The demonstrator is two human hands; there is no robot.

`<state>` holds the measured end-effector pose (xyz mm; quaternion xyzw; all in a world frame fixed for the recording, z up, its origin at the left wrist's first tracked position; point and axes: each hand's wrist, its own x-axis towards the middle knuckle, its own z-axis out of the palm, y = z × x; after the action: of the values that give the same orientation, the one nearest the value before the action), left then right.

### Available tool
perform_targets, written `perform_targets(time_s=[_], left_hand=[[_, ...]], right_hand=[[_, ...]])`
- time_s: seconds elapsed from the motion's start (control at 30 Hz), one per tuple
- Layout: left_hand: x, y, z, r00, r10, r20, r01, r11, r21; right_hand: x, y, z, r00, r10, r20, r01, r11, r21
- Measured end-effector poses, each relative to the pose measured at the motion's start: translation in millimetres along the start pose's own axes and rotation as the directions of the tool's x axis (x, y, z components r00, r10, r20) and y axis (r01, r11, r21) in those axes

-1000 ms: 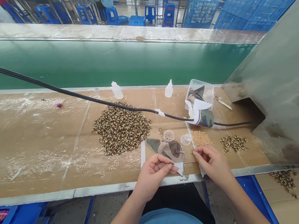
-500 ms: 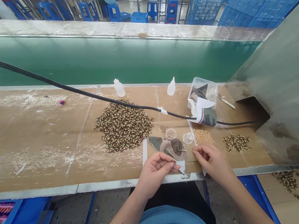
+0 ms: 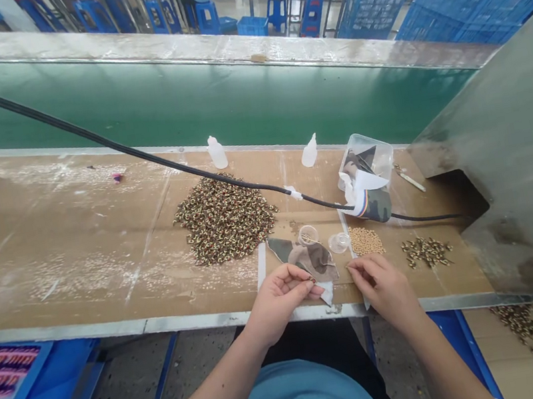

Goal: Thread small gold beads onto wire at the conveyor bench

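Note:
My left hand [image 3: 279,298] pinches a tiny dark piece between thumb and fingertips at the near edge of the brown worktop [image 3: 78,256]. My right hand [image 3: 383,282] is also pinched shut, close to the left hand; what it holds is too small to name. Both hover over a camouflage fabric scrap [image 3: 309,257] lying on white strips. A big heap of small camouflage-coloured pieces [image 3: 224,220] lies to the left. A small pile of tan beads [image 3: 365,241] and a smaller heap of dark pieces [image 3: 426,250] lie to the right.
Two small clear cups [image 3: 308,234] sit by the scrap. Two white dropper bottles [image 3: 216,153] stand further back, beside a clear tub [image 3: 366,160] with camouflage strips. A black cable [image 3: 138,154] crosses the worktop. A green conveyor belt [image 3: 181,105] runs behind; a grey metal housing [image 3: 517,153] stands at right.
Both hands stay pinched together over the fabric scrap with only slight finger movement. The camera view has shifted a little, moving everything slightly right and up.

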<state>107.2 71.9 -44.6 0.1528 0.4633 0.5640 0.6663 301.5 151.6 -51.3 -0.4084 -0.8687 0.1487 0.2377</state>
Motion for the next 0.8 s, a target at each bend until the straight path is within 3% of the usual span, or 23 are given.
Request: perform_targets(time_s=[0.17,0.3,0.6,0.8], left_hand=[[1.1,0.6,0.9,1.0,-0.006,-0.013,0.006,1.0,-0.005],[1.2,1.1,3.0,0.999,-0.01,-0.032,0.01,1.0,-0.009],[1.5,2.7,4.1,0.999,-0.037,-0.017,0.037,0.999,-0.024],[1.5,4.8,5.0,0.998,-0.058,0.007,0.058,0.998,-0.012]], right_hand=[[-1.1,1.1,0.2,0.999,-0.024,-0.026,0.024,1.0,-0.002],[-1.7,-2.5,0.3,0.998,0.028,-0.055,-0.025,0.997,0.067],[2.2,-45.2,17.8,0.992,0.064,-0.108,-0.02,0.929,0.368],[2.2,-47.1,25.9,0.994,0.065,-0.084,-0.024,0.908,0.417]])
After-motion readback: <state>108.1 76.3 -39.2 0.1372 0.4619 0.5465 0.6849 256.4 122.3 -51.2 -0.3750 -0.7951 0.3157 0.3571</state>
